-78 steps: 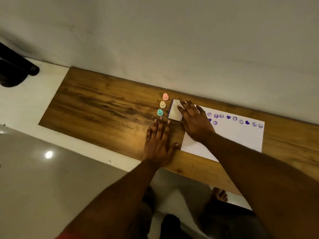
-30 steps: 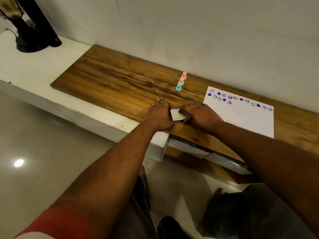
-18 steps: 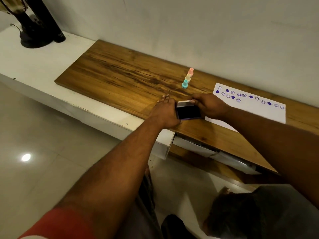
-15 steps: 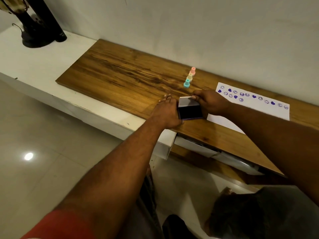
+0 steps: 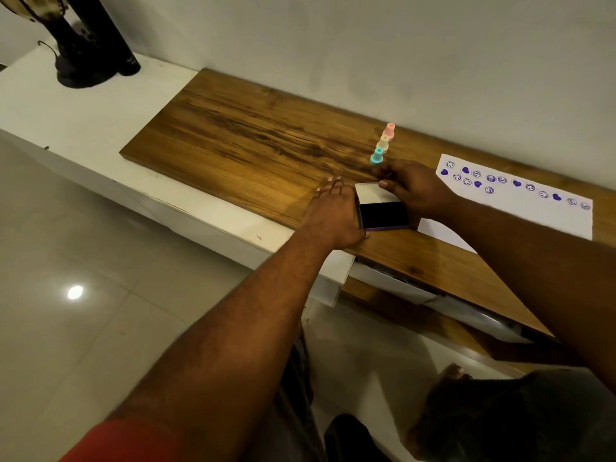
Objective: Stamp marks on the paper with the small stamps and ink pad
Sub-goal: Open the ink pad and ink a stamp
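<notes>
The ink pad (image 5: 383,213) lies open on the wooden board (image 5: 253,145), its dark pad facing up and its white lid (image 5: 368,192) folded back. My left hand (image 5: 333,216) grips the pad's left side. My right hand (image 5: 411,188) holds the lid from the right. Three small stamps stand in a row just behind: teal (image 5: 377,156), yellow (image 5: 383,143) and pink (image 5: 389,131). The white paper (image 5: 520,208) lies to the right with a row of purple faces and hearts along its far edge.
A dark lamp base (image 5: 83,66) and a black cylinder (image 5: 113,38) stand on the white shelf (image 5: 83,118) at far left. The wall (image 5: 366,45) rises right behind the board. A drawer (image 5: 393,281) hangs partly out under the board's near edge.
The ink pad went from shut to open: my right hand swung the lid back while my left hand steadied the base. The view shifted slightly.
</notes>
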Demonstrator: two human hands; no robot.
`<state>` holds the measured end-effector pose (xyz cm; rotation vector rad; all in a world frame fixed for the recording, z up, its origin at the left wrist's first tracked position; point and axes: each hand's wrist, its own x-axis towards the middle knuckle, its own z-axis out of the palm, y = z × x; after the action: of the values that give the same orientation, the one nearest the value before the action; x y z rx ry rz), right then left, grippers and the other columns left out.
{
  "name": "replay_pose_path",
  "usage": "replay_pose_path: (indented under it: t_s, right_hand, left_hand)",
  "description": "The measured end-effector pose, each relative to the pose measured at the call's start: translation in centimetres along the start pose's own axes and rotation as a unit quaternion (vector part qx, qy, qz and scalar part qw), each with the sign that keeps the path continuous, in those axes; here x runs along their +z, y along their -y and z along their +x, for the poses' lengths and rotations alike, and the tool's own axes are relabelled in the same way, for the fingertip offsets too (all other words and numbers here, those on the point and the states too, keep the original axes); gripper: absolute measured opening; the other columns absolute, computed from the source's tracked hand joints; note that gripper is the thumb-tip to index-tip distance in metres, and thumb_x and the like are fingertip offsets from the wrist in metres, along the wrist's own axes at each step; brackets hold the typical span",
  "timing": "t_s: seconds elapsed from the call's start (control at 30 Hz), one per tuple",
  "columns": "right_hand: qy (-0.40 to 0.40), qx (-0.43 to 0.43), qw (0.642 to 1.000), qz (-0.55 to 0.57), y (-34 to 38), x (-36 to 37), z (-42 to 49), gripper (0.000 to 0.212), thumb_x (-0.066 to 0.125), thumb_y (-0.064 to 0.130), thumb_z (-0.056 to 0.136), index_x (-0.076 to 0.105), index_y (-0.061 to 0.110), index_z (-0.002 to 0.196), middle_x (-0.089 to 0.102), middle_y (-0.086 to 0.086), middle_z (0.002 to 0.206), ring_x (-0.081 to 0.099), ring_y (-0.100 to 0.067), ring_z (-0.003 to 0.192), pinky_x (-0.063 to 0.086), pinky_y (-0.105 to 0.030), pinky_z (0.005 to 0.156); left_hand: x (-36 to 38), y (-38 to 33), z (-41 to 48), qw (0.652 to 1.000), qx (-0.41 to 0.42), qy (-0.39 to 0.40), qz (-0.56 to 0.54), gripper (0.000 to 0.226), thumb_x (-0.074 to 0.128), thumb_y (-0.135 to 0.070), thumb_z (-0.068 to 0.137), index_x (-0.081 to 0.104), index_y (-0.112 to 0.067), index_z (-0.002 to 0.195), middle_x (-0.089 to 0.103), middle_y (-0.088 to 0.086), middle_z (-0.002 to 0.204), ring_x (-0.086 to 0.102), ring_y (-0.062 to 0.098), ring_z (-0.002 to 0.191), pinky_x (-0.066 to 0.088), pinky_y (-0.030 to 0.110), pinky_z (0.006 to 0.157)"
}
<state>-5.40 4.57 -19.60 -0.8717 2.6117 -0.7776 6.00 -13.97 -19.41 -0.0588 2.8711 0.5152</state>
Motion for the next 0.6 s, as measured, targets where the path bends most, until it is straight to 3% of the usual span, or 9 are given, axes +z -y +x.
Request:
replay_pose_path:
  t_s: [0.3, 0.53, 0.6]
  right_hand:
    - [0.003, 0.006, 0.999, -0.05, -1.1, -0.1, -0.8, 0.045, 0.072, 0.029, 0.095, 0.062, 0.02, 0.138, 0.063, -0.002, 0.14, 0.055, -0.022, 0.128, 0.039, -0.026, 0.095]
    - [-0.007, 0.009, 0.998, -0.068, -0.3, 0.2, -0.2, 0.039, 0.075, 0.028, 0.092, 0.069, 0.02, 0.13, 0.066, -0.002, 0.136, 0.056, -0.026, 0.125, 0.047, -0.04, 0.102]
    - [-0.007, 0.003, 0.998, -0.067, -0.4, 0.1, -0.2, 0.037, 0.075, 0.026, 0.092, 0.07, 0.019, 0.128, 0.067, -0.003, 0.135, 0.057, -0.026, 0.124, 0.047, -0.036, 0.098]
  left_hand:
    - [0.2, 0.1, 0.2, 1.0, -0.005, 0.006, 0.011, 0.111, 0.082, -0.057, 0.08, 0.025, -0.008, 0.161, 0.02, 0.017, 0.17, 0.011, 0.031, 0.159, 0.016, 0.047, 0.128]
    - [0.3, 0.2, 0.3, 1.0, -0.008, 0.009, 0.014, 0.112, 0.08, -0.058, 0.081, 0.022, -0.008, 0.163, 0.018, 0.017, 0.171, 0.011, 0.031, 0.159, 0.015, 0.046, 0.129]
    - [0.4, 0.3, 0.3, 1.0, -0.008, 0.006, 0.012, 0.11, 0.08, -0.058, 0.081, 0.025, -0.009, 0.162, 0.019, 0.016, 0.171, 0.012, 0.03, 0.159, 0.016, 0.046, 0.129]
